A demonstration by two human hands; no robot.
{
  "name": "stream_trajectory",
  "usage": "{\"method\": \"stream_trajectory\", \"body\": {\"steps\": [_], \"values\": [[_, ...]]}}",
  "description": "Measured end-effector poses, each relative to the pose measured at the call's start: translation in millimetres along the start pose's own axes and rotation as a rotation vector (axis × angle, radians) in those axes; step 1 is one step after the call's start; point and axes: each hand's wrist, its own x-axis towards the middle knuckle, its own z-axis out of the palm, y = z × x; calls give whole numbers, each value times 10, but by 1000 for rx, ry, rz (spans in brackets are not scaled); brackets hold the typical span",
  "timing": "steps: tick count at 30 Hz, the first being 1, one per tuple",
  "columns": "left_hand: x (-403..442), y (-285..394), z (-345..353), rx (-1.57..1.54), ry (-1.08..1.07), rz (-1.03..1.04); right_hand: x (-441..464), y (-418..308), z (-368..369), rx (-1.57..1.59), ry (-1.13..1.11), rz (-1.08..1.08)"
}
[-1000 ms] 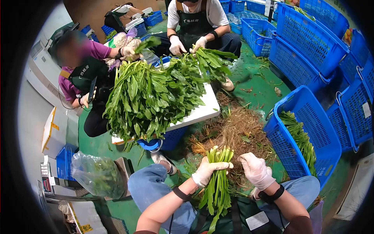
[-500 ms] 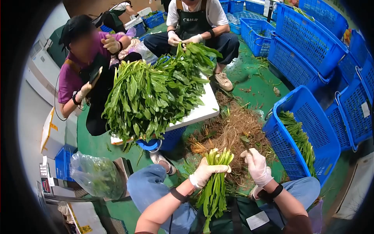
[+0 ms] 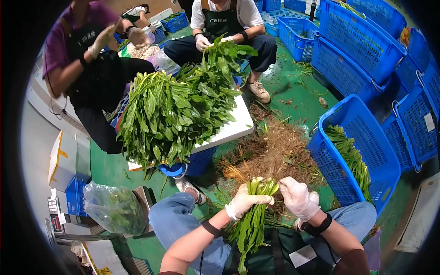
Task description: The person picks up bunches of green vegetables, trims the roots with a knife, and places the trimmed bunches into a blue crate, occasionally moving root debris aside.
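My left hand (image 3: pixel 245 201) is wrapped round a bunch of long-leaved greens (image 3: pixel 251 231), with the pale cut stem ends pointing up and away and the leaves hanging toward my lap. Close to the stem ends on the right, my right hand (image 3: pixel 299 198) is closed in a pinch; what its fingers hold, if anything, I cannot make out. Both hands wear whitish gloves. Beyond them, a large heap of the same greens (image 3: pixel 169 107) lies on a white foam board (image 3: pixel 233 123).
Brown roots and trimmings (image 3: pixel 279 149) cover the floor ahead. A blue basket (image 3: pixel 353 103) with greens stands at right, near stacked blue crates (image 3: pixel 362 41). A filled plastic bag (image 3: pixel 114 208) sits at left. Two co-workers are across the heap, one in a purple shirt (image 3: pixel 57 50).
My right hand has moved slightly left toward the stem ends, and the leaf seen in it before no longer shows. The co-worker in purple has risen and shifted left.
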Motion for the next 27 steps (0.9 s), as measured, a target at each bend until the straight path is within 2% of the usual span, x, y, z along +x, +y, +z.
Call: {"method": "stream_trajectory", "body": {"steps": [5, 7, 9, 11, 13, 14, 17, 18, 20, 21, 23, 25, 27], "values": [[12, -22, -85, 48, -89, 38, -156, 288, 127, 64, -24, 57], [-69, 83, -38, -3, -85, 41, -388, 884, 325, -356, -594, 376], [-143, 209, -16, -62, -58, 78, -409, 918, 372, -231, -506, 565], [-99, 181, -89, -67, -109, 87, -325, 803, 245, 1, -312, 609], [-57, 125, -87, 24, -154, 26, -128, 443, 101, -57, -76, 494], [-16, 36, -77, 3, -118, 11, -62, 314, 34, 54, 67, 320], [-2, 4, -18, -63, -63, -70, -36, 204, -163, 508, 118, 391], [-11, 13, 5, -53, -8, -68, -19, 164, -208, 505, 113, 387], [-15, 61, -31, -62, -29, -110, 42, 58, -264, 553, -73, 191], [-20, 72, -45, -66, -56, -158, 58, 50, -266, 419, -144, 128], [-20, 59, -50, -50, -89, -201, 75, -68, -276, 324, -242, 192], [-12, 45, -47, -13, -160, -288, 100, -106, -240, 320, -263, 197], [-42, 40, -24, 8, -224, -299, 114, -98, -195, 378, -229, 64]]}}
